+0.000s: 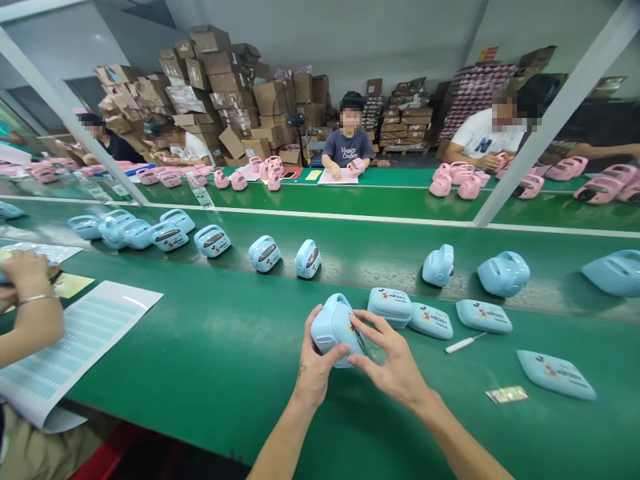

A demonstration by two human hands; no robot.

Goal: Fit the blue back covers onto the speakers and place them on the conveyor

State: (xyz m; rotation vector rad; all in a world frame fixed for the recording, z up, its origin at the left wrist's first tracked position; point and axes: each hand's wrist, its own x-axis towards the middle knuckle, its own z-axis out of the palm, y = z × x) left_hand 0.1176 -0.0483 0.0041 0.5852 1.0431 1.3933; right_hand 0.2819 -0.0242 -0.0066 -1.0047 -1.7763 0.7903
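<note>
Between my two hands is a light blue plastic casing (330, 325) with a loop handle on top and a cartoon print on its right face, held just above the green table. My left hand (316, 360) grips its left side, thumb across the front. The fingers and thumb of my right hand (387, 353) press on the printed face and partly hide it. Just beyond my right hand lie light blue printed panels, among them a stacked pair (390, 307) and a single panel (431, 321). A white-handled screwdriver (463, 345) rests to their right.
Several blue handled casings (213, 241) line the belt (370, 260) ahead. Another printed panel (556, 375) and a small packet (507, 395) lie at right. A co-worker's arm (30, 307) is at left beside a printed sheet (80, 340). People opposite handle pink casings (469, 187).
</note>
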